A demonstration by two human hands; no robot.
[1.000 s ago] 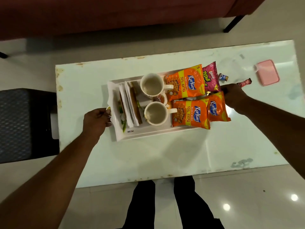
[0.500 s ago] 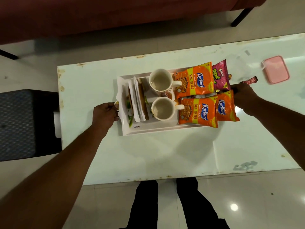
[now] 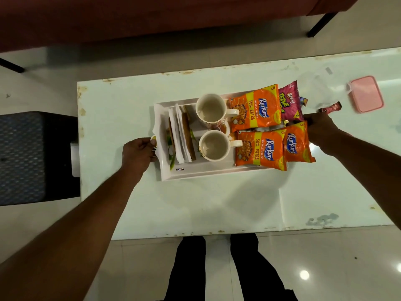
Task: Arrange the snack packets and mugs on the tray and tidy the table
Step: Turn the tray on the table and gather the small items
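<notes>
Left hand [image 3: 137, 154] grip pinching the tray [image 3: 208, 171] end handle, right hand [image 3: 321, 129] grip hidden behind snack packets [image 3: 260, 149], closure untellable; mugs [image 3: 213, 146] between grips, probably for balance.

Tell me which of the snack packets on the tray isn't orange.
The pink Bingo packet at the tray's far right corner, partly tucked under an orange Kurkure packet. The other three packets are all orange Kurkure.

Single head-worn wide-angle view, looking steeply down and forward from standing height onto the table [image 3: 130, 203]; near edge, floor [image 3: 325, 268] and own legs below, far edge above.
</notes>
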